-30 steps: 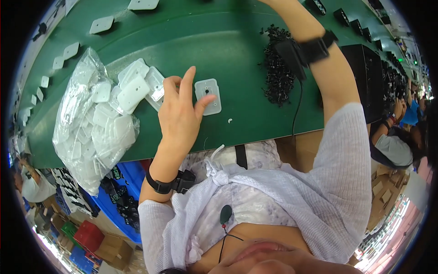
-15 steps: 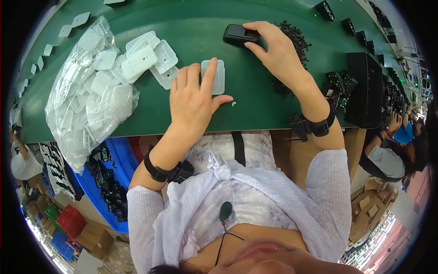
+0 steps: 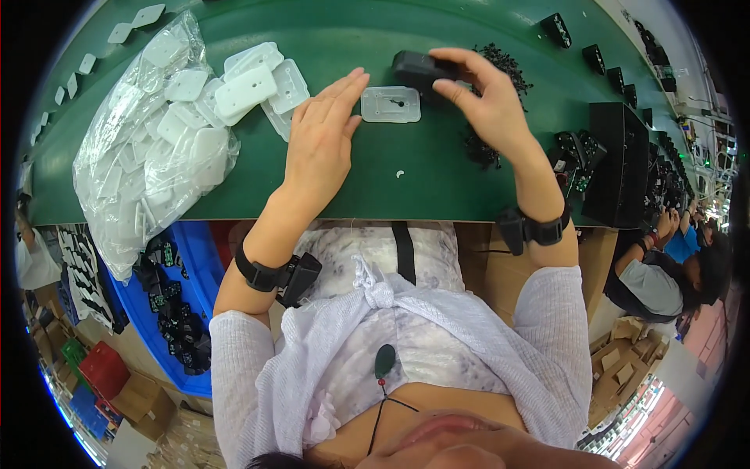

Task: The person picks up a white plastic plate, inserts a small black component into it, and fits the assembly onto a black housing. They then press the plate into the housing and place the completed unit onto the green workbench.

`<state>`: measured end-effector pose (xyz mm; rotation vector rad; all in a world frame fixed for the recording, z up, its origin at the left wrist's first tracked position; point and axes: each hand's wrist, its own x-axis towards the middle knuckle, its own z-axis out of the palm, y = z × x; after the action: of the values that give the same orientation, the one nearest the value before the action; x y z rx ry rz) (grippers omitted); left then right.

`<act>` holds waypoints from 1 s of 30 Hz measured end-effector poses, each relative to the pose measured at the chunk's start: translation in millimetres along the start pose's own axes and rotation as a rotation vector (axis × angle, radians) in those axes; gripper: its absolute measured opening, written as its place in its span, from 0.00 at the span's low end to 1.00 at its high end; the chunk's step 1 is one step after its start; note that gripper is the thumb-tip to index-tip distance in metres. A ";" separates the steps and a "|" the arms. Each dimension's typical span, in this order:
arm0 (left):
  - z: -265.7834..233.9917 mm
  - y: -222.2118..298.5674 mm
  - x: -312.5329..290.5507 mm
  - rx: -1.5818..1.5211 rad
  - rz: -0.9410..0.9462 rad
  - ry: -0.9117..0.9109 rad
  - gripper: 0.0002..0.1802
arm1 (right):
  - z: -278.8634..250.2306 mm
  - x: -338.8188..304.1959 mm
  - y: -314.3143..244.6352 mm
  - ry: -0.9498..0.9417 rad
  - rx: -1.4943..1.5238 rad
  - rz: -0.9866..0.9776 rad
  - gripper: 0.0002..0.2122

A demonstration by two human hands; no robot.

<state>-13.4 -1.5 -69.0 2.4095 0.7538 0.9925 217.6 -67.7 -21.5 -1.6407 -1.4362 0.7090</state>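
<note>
My right hand [image 3: 488,98] grips a small black plastic housing [image 3: 414,69] by its right end, thumb below and fingers above. Just under it lies a translucent white plastic plate [image 3: 375,114], turned sideways, with a small black piece [image 3: 397,102] on it. My left hand [image 3: 320,141] is open, fingers stretched out and close together, tips beside the plate's left end. Nothing shows in it, though the palm is hidden. More white plates [image 3: 248,92] lie in a loose stack left of that hand. Beyond them a clear plastic bag [image 3: 117,168] bulges with similar plates.
A heap of tiny black parts [image 3: 500,66] lies beyond my right hand. At the right stand a black box [image 3: 613,164] and circuit-board pieces [image 3: 574,160]. A white scrap [image 3: 400,174] lies near the table edge. A blue bin [image 3: 199,266] sits below left; co-workers sit at right.
The plate has turned from upright to sideways and moved up and right, with the black piece now on it. My left hand has drawn off it; the housing has tilted and come nearer.
</note>
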 end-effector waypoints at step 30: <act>-16.3 0.8 -10.9 -0.051 -0.013 -0.115 0.29 | 30.4 -16.0 -32.5 -0.118 -0.487 -0.436 0.19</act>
<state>-31.7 -6.1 -63.4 2.3918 0.6951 0.8497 172.5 -76.5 -10.5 -1.5607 -2.0867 0.2158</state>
